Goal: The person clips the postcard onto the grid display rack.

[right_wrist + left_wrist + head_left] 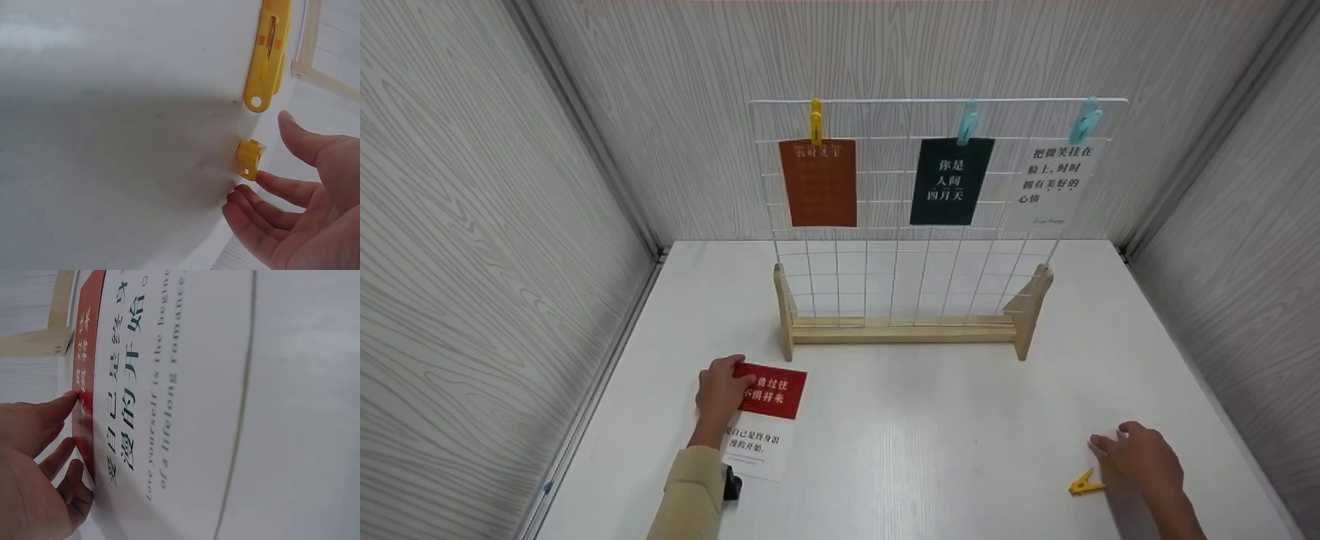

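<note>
With the left hand (721,391) pinching the red card (778,396) front-left of the rack (904,334), a shallow hold may slip, while the right hand (1145,459), fingers parted, may knock the nearer clip (250,159), front-right of the rack, by closing unevenly.

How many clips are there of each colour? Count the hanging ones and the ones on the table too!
Yellow clips: 3
Light-blue clips: 2
Total: 5 clips
</note>
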{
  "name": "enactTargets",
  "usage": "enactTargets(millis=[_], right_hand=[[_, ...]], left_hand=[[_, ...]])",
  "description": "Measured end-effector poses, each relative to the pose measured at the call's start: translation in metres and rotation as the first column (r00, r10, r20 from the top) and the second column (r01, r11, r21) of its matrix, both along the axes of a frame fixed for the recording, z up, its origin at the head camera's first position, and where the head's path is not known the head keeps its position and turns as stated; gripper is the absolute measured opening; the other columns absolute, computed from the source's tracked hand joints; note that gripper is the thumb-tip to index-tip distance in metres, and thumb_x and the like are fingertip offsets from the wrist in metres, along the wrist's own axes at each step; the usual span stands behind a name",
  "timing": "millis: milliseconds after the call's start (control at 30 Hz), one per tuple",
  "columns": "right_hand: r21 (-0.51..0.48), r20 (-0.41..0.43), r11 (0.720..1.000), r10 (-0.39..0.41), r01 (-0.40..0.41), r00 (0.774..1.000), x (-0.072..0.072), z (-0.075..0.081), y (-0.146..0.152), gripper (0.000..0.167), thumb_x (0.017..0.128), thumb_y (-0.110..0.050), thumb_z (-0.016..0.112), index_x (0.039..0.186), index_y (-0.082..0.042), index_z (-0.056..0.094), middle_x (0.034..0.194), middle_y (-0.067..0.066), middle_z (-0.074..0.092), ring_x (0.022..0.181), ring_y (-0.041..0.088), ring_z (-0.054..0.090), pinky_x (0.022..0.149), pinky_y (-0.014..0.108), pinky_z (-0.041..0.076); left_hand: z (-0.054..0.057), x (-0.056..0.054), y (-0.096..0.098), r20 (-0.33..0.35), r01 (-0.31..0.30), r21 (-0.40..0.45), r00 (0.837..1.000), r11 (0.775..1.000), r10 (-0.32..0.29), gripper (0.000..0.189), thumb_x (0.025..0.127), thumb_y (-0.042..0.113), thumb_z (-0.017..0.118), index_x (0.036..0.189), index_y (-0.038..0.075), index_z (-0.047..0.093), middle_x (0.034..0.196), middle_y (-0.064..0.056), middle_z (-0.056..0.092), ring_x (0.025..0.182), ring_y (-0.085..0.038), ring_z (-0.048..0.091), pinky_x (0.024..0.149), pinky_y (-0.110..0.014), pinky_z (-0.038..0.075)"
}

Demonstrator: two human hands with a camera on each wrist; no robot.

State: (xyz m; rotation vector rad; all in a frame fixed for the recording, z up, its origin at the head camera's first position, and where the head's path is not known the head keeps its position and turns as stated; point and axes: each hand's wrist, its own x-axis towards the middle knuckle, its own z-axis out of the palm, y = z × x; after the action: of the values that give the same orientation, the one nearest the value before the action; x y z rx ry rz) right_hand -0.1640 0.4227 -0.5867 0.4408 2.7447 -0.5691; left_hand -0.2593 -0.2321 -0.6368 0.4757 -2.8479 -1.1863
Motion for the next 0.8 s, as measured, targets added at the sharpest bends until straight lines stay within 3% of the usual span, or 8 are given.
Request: enactTargets(millis=[400,633,800], right_hand=[[-0.003,0.036,1.000,-0.004,0.005,0.999,0.000,-0.001,0.000,0.063,0.098,-0.031,0.063,0.131,0.020,0.045,0.127,0.041,0.054,0.100,0.046,0.062,0.080,0.053,0.053],[0.007,-0.047,1.000,-0.010,0.010,0.999,0.002,0.000,-0.001,0.052,0.096,-0.021,0.059,0.130,0.017,0.049,0.130,0.038,0.056,0.111,0.054,0.059,0.078,0.055,0.053],[-0.029,-0.111,1.000,-0.012,0.009,0.994,0.004,0.001,0.000,0.050,0.100,-0.021,0.052,0.143,0.005,0.045,0.120,0.032,0.063,0.081,0.035,0.064,0.059,0.040,0.048]], left_hand=[[0.004,-0.006,0.002,0.034,-0.029,0.133,0.999,0.991,0.025,0.053,0.096,0.013,0.062,0.148,0.013,0.048,0.145,-0.019,0.049,0.136,-0.040,0.045,0.111,-0.060,0.036],[0.007,-0.007,-0.005,0.030,-0.019,0.202,0.999,0.979,0.013,0.047,0.098,0.009,0.056,0.145,0.009,0.051,0.143,-0.021,0.051,0.133,-0.038,0.048,0.110,-0.057,0.036],[0.014,-0.004,-0.007,0.042,-0.056,0.278,0.998,0.959,0.046,0.043,0.099,0.007,0.052,0.142,0.007,0.053,0.140,-0.020,0.053,0.130,-0.037,0.050,0.109,-0.054,0.038]])
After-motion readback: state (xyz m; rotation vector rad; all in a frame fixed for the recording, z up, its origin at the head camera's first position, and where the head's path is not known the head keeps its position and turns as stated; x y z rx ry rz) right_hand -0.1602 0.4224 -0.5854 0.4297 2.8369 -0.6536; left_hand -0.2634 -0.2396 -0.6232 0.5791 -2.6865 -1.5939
